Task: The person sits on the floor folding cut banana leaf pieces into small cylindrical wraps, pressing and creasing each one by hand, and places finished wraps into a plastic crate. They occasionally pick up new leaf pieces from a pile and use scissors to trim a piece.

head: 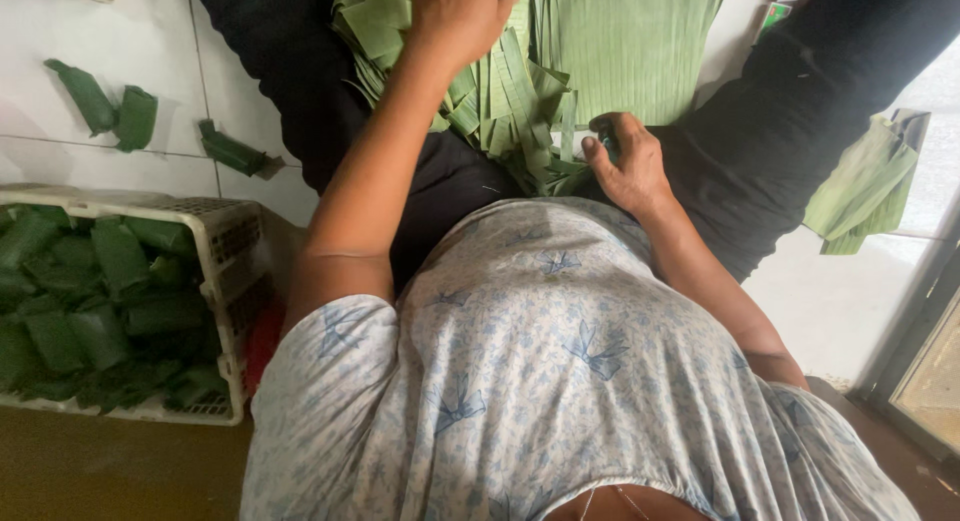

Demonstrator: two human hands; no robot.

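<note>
Seated person, head view, the picture upside down. Left hand (460, 16): fingers curled shut on the pile of cut green leaf strips (510, 96) lying in the lap. Right hand (625, 166): fingers closed on strip ends at the pile's near edge. Broad leaf sheet (630, 41) beyond. White basket (225, 231) of folded leaf parcels (95, 311) beside the left arm; loose parcels (115, 111) on the tiled floor (120, 41).

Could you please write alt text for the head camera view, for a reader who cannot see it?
Seen from above, a seated person's left hand and right hand rest on a pile of green leaf strips in their lap. A white plastic basket of folded leaf parcels sits to their left, with loose parcels on the white tiled floor.
</note>
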